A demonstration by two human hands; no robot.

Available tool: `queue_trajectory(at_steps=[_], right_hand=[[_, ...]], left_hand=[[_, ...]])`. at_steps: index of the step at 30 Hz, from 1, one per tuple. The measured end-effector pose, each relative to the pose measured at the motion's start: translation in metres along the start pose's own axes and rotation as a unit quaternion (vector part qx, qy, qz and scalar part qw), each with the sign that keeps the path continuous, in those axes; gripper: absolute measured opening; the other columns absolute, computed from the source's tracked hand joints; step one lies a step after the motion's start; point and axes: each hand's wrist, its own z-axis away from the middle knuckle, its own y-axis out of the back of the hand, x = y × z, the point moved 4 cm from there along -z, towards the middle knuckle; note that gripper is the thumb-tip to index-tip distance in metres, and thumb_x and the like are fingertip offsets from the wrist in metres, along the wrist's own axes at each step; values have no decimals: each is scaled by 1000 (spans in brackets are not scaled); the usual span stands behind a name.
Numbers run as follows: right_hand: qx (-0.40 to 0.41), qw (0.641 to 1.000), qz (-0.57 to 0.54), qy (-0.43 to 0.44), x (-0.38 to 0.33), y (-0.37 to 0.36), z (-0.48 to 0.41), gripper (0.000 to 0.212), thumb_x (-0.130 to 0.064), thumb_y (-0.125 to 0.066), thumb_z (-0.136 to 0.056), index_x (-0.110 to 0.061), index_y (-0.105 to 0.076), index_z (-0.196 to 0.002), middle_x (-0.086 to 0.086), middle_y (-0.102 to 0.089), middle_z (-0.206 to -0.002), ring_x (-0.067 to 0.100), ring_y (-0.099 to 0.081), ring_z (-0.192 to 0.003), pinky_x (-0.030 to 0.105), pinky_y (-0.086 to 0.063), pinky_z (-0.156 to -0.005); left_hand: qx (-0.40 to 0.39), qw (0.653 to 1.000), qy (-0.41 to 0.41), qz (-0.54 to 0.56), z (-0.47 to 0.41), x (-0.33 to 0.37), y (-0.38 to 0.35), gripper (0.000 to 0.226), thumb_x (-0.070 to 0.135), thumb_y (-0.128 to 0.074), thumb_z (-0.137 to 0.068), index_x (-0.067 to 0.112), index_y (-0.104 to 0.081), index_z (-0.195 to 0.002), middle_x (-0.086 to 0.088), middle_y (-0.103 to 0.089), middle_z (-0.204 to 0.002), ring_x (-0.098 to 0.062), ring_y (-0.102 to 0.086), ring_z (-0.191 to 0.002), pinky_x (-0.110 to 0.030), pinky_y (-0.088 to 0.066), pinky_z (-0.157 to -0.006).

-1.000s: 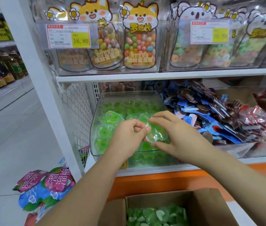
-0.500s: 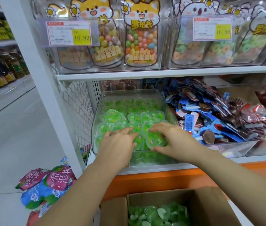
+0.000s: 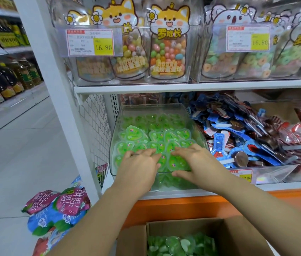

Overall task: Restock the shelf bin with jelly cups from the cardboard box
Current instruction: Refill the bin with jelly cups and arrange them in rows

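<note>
A clear shelf bin point(image 3: 120, 115) on the lower shelf holds several green heart-shaped jelly cups point(image 3: 157, 137) laid in rows. My left hand point(image 3: 138, 169) lies flat on the cups at the bin's front, fingers straight and spread. Beside it, my right hand point(image 3: 194, 163) rests with straight fingers on the front cups, thumb toward the bin's front wall. Neither hand grips a cup. At the bottom of the view, an open cardboard box point(image 3: 133, 241) shows more green jelly cups point(image 3: 179, 244) inside.
A bin of blue and red wrapped sweets point(image 3: 242, 137) sits right of the jelly bin. Clear bins of candy bags point(image 3: 164, 52) fill the shelf above. Snack bags point(image 3: 61, 209) lie on the floor at left. Oil bottles point(image 3: 3, 80) line the far left aisle.
A second ago both hands pinched one jelly cup above the bin. They lowered it into the front of the bin, let go, and now lie flat on the cups.
</note>
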Motion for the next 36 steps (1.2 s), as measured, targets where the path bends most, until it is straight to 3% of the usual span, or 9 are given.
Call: queue_trajectory(at_steps=[3, 5, 8, 16, 20, 27, 31, 34, 36], right_hand=[[28, 999, -35, -5, -3, 12, -4, 60, -52, -65, -79, -26, -50, -132, -9, -52, -136, 16, -42, -120, 34, -33, -104], [70, 995, -66, 2, -11, 21, -16, 51, -49, -66, -80, -25, -57, -124, -7, -58, -129, 18, -46, -117, 37, -37, -101], [96, 992, -85, 6, -30, 24, -44, 37, -42, -63, -85, -25, -61, -117, -8, -63, -120, 17, -50, -111, 34, -41, -94], [93, 988, -35, -115, -51, 2, -116, 38, -28, -55, -90, -23, -54, -127, 5, -61, -123, 28, -54, -114, 35, -43, -91], [65, 986, -44, -149, -49, -7, -125, 23, -27, -53, -90, -25, -62, -111, 5, -67, -112, 28, -58, -107, 34, -42, -88], [133, 982, -89, -104, -52, 5, -121, 8, -28, -60, -89, -24, -66, -91, -3, -70, -95, 23, -61, -97, 35, -41, -91], [217, 958, -170, -83, -44, 37, -91, 8, -26, -67, -83, -28, -60, -78, -12, -62, -72, 19, -62, -82, 37, -47, -84], [234, 933, -253, -105, -26, 59, -54, 15, -21, -71, -80, -25, -60, -72, -13, -58, -63, 4, -55, -61, 25, -46, -66], [227, 911, -319, -132, -14, 68, -27, 10, -17, -72, -81, -19, -64, -74, -7, -59, -61, 0, -49, -50, 13, -39, -54]], left_hand=[[47, 999, 10, 9, 1, -6, 9, 36, 36, -43, -98, 32, -48, -134, 11, -43, -144, -15, -45, -129, -33, -28, -101], [132, 991, 26, -10, 3, -15, 24, 28, 30, -65, -85, 25, -67, -112, 4, -65, -117, -21, -65, -99, -37, -41, -85], [195, 978, 71, -22, 6, -38, 32, 23, 23, -76, -73, 21, -72, -95, 3, -71, -92, -22, -67, -74, -34, -44, -69], [241, 964, 115, 0, 13, -73, 33, 25, 16, -79, -68, 24, -73, -91, 5, -71, -85, -19, -68, -76, -33, -46, -70], [250, 961, 118, 4, 14, -85, 29, 23, 16, -78, -69, 23, -73, -90, 5, -71, -83, -20, -67, -73, -33, -46, -69], [240, 962, 121, 40, 12, -86, 32, 23, 16, -67, -81, 22, -71, -102, 2, -71, -95, -25, -67, -83, -35, -43, -74], [238, 943, 133, 193, 10, -72, 43, 34, 27, -54, -92, 28, -56, -126, 8, -64, -111, -16, -62, -96, -35, -48, -82], [228, 899, 115, 355, 2, -42, 47, 41, 27, -54, -93, 31, -47, -133, 16, -60, -101, -4, -58, -82, -33, -50, -78], [210, 891, 82, 394, -3, -17, 46, 43, 27, -54, -92, 33, -45, -134, 17, -58, -101, 1, -56, -79, -32, -50, -77]])
